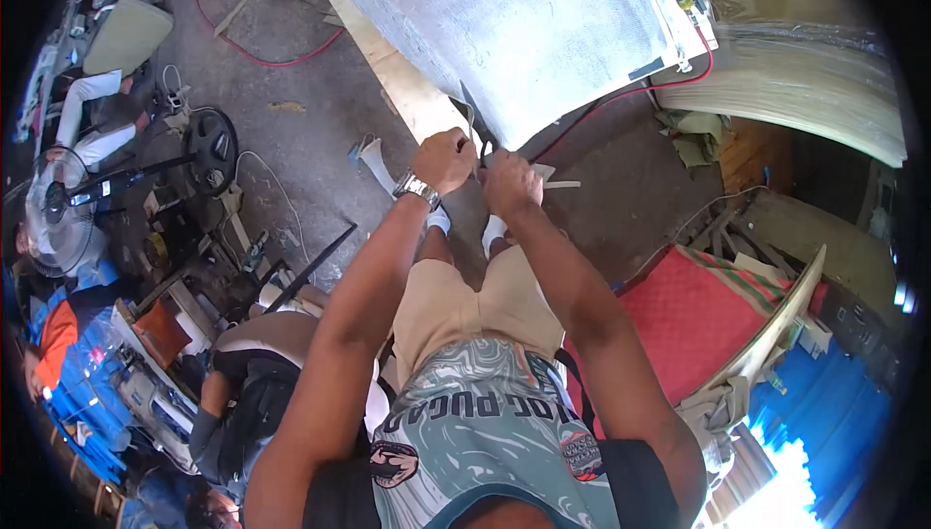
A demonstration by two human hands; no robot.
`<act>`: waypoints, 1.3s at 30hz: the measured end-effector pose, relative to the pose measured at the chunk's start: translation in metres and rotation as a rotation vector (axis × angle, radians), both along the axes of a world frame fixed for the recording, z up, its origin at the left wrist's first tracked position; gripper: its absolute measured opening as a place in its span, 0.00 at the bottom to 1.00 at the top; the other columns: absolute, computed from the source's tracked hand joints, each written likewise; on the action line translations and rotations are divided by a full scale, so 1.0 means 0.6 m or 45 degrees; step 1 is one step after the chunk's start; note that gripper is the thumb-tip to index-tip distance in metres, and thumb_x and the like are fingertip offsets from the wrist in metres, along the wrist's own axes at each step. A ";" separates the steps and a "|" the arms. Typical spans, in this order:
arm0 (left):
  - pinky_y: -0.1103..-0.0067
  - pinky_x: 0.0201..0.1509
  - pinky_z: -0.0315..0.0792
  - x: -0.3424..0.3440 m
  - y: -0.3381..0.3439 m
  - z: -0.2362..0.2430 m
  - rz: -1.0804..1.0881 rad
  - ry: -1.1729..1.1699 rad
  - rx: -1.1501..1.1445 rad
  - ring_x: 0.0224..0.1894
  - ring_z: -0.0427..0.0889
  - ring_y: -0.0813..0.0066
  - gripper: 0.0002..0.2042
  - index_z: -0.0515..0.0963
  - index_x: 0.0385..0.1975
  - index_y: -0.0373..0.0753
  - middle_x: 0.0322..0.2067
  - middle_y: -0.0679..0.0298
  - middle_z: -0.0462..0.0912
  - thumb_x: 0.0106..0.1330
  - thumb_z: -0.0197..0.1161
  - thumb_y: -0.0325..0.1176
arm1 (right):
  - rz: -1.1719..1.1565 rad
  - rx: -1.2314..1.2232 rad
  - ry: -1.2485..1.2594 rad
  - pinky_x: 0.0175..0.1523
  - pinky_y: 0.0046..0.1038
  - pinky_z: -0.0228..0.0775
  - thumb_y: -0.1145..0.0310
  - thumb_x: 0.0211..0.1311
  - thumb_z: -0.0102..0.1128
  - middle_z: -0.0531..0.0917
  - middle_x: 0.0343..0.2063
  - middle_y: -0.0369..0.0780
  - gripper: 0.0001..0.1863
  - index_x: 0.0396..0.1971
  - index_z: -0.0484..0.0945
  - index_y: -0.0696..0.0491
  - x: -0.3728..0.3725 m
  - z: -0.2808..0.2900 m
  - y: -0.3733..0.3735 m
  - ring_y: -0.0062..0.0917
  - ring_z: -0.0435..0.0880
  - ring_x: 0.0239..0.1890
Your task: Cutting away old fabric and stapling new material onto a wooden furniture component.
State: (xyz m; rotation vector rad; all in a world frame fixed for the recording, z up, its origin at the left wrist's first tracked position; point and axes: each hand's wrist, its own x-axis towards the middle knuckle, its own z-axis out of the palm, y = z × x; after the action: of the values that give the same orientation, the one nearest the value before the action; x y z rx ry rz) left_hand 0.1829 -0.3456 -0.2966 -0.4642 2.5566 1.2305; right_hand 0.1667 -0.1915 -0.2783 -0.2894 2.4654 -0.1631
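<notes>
A large grey-white sheet [524, 25] lies over a pale board [388, 62], its near corner pointing at me. Right by that corner, my left hand [448, 159], with a metal watch [417, 190] on the wrist, is closed. A thin greyish edge curves down from the sheet to its fingers; what exactly they grip is unclear. Close beside it, my right hand [511, 183] is closed too, knuckles up. A small dark piece [487, 149] shows between the two hands, too little of it to name. Pale strips [561, 185] stick out beside my right hand.
A standing fan [63, 209] and its round black base [209, 151] are at the left, near a seated person [92, 122]. Another person [247, 393] bends at lower left. A red hose [698, 73] runs past the sheet. A red padded panel [679, 316] lies at right.
</notes>
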 end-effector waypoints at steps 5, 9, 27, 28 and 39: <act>0.61 0.41 0.79 0.000 -0.019 -0.001 -0.040 0.075 0.054 0.34 0.86 0.46 0.14 0.83 0.31 0.35 0.30 0.48 0.87 0.64 0.60 0.42 | 0.062 0.009 0.051 0.57 0.45 0.78 0.53 0.69 0.62 0.82 0.50 0.48 0.21 0.49 0.74 0.55 -0.004 -0.012 -0.013 0.43 0.83 0.56; 0.61 0.41 0.80 0.006 -0.029 -0.006 -0.064 0.011 0.060 0.34 0.87 0.46 0.14 0.83 0.32 0.35 0.29 0.48 0.87 0.64 0.60 0.41 | 0.063 -0.038 0.064 0.54 0.46 0.78 0.54 0.68 0.64 0.83 0.48 0.47 0.20 0.47 0.74 0.54 -0.001 -0.015 -0.004 0.42 0.83 0.54; 0.61 0.35 0.78 0.032 -0.060 -0.005 -0.222 0.087 0.102 0.29 0.85 0.47 0.13 0.80 0.31 0.35 0.26 0.49 0.85 0.66 0.59 0.40 | 0.085 -0.036 0.205 0.54 0.48 0.78 0.53 0.67 0.65 0.81 0.47 0.48 0.21 0.47 0.74 0.55 -0.043 -0.010 -0.064 0.44 0.83 0.53; 0.61 0.35 0.78 0.032 -0.064 -0.004 -0.199 0.128 0.115 0.29 0.84 0.46 0.13 0.80 0.31 0.35 0.26 0.49 0.85 0.66 0.59 0.40 | 0.090 -0.028 0.208 0.54 0.47 0.78 0.53 0.67 0.65 0.81 0.47 0.47 0.21 0.47 0.74 0.55 -0.051 -0.008 -0.072 0.44 0.83 0.53; 0.63 0.32 0.75 0.053 -0.095 0.019 -0.203 0.085 0.285 0.24 0.81 0.50 0.10 0.79 0.30 0.35 0.23 0.50 0.83 0.67 0.61 0.36 | 0.032 -0.102 0.290 0.55 0.49 0.77 0.51 0.67 0.64 0.85 0.44 0.50 0.22 0.46 0.75 0.55 -0.060 -0.010 -0.095 0.46 0.85 0.51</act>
State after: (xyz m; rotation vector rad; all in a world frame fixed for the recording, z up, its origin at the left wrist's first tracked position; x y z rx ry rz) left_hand 0.2149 -0.4026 -0.2850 -0.1700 2.4148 1.4708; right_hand 0.1306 -0.2486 -0.2840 -0.3926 2.6833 -0.2296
